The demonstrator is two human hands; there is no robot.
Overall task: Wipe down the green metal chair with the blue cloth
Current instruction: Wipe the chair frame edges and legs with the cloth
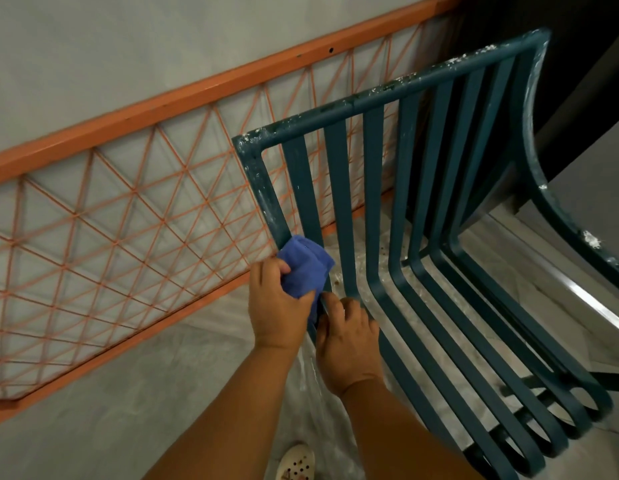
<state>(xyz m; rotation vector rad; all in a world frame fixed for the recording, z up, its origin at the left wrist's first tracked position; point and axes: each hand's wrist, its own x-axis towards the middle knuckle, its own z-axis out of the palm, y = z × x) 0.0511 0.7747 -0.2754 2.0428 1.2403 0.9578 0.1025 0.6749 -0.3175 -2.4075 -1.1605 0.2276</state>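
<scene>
The green metal chair (405, 188) fills the right half of the view, its slatted back tilted toward the wall and its frame spotted with white flecks. My left hand (273, 306) clutches the bunched blue cloth (303, 268) and presses it on the chair's left side rail, low on the backrest. Just right of it, my right hand (346, 344) grips the same side rail where back meets seat, fingers curled around the metal.
An orange metal grid panel (103, 237) leans along the grey wall on the left, close behind the chair. Clear plastic sheeting (204, 351) covers the floor. A white perforated shoe (296, 462) shows at the bottom. A dark surface with a metal edge (585, 299) lies at the right.
</scene>
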